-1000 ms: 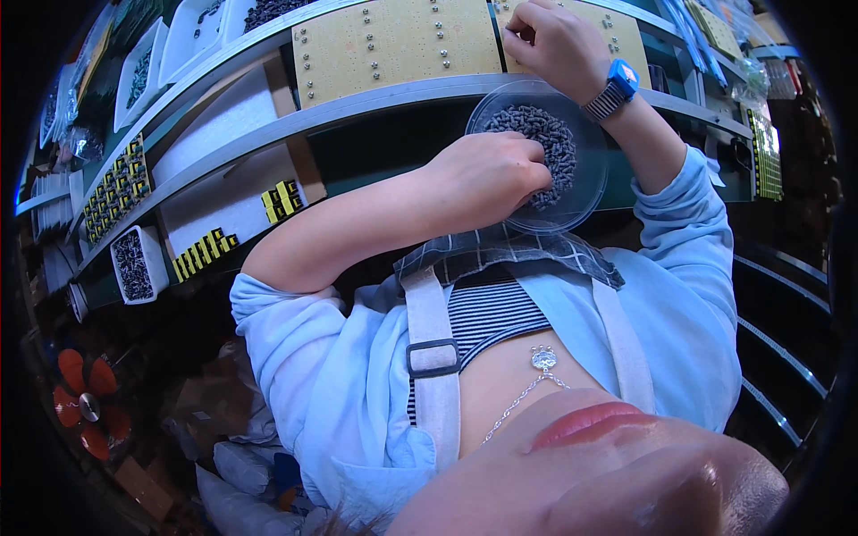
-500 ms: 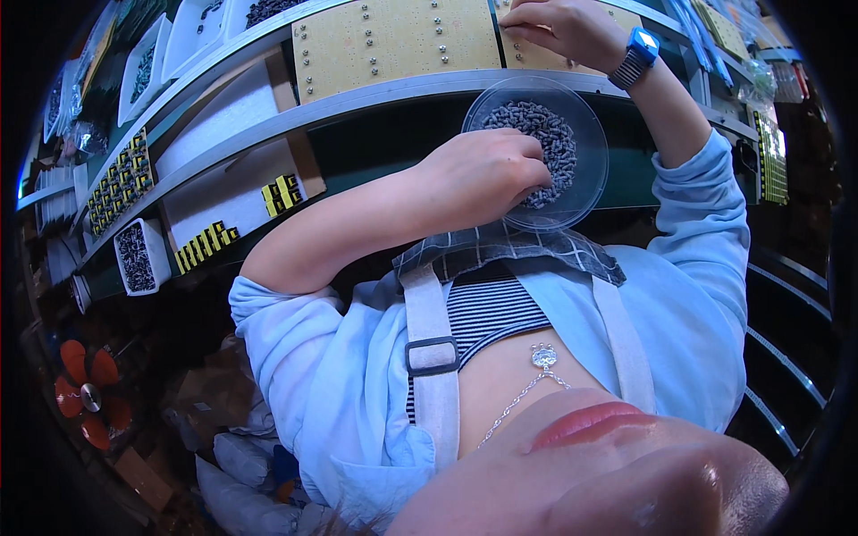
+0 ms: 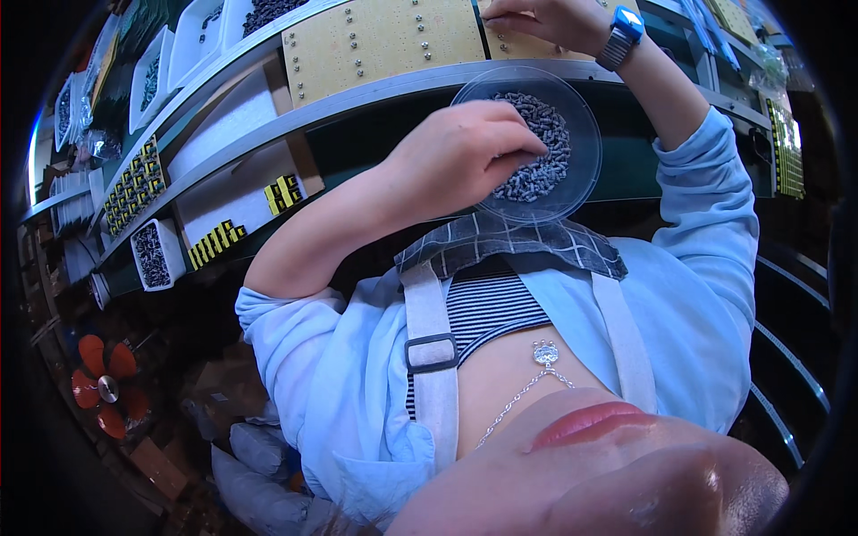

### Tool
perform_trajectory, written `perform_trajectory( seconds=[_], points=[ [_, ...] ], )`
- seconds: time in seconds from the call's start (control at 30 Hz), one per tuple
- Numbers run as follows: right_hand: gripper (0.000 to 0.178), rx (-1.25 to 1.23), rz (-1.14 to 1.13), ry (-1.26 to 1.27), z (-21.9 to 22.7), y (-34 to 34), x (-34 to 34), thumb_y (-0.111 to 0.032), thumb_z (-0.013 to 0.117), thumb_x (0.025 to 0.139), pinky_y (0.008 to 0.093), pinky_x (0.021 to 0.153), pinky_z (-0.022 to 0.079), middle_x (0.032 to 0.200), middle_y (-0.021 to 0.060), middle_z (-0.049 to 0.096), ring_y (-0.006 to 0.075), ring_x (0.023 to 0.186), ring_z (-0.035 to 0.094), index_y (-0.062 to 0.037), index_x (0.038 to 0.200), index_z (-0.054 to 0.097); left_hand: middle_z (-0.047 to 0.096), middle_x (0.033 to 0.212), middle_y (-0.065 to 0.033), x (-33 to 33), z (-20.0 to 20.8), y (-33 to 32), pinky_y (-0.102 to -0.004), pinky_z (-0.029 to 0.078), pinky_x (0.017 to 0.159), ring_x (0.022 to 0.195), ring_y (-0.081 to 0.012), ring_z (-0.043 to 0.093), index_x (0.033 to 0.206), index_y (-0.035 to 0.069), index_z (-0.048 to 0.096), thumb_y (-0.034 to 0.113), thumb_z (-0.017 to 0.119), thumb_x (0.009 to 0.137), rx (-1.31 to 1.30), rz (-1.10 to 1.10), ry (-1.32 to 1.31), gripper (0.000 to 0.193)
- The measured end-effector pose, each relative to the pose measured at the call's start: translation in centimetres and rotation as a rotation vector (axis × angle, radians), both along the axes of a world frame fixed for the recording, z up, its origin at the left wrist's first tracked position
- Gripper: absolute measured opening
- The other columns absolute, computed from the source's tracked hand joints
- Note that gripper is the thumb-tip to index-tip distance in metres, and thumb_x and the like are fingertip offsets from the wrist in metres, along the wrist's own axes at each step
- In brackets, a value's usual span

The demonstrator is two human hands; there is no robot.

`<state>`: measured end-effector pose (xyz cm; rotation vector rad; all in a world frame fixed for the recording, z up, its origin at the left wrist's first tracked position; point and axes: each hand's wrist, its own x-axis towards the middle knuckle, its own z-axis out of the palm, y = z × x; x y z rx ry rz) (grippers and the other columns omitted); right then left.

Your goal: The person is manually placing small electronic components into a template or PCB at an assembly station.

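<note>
Grey pieces point(image 3: 538, 185) inside clear bowl point(image 3: 584, 143)

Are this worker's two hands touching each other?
Apart. The head view shows the left hand at the clear bowl and the right hand at a yellow board, a metal rail between them.

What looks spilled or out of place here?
Nothing plainly stands out: the grey pieces lie inside the clear round bowl, with the left hand at them. The yellowish boards beside the right hand show no obvious damage.
</note>
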<state>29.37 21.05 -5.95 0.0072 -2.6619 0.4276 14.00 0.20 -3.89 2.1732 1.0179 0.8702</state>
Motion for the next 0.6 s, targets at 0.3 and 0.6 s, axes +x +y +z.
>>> perform_trajectory(
  seconds=[0.3,0.6],
  points=[
    [0.021,-0.197,-0.039,-0.265,2.5,-10.1,3.7,-0.017,0.074,0.082,0.0354,0.073,0.052,0.089,0.0087,0.063,0.0252,0.083,0.063,-0.0066,0.099,0.069,0.067,0.09,-0.013,-3.5,1.0,3.4,-0.0331,0.052,0.073,0.083,-0.0267,0.067,0.096,0.001,0.072,0.006,0.069,0.085,-0.094,0.431,-0.071,0.013],
    [0.02,-0.21,-0.016,-0.358,0.4,-13.6,3.8,-0.015,0.075,0.078,0.038,0.077,0.052,0.093,0.0086,0.062,0.0268,0.089,0.062,-0.0076,0.093,0.065,0.07,0.081,-0.0165,-2.2,0.5,6.3,-0.0325,0.053,0.066,0.073,-0.0241,0.07,0.099,-0.001,0.071,0.012,0.068,0.085,-0.161,0.545,0.168,0.019]
  ],
)
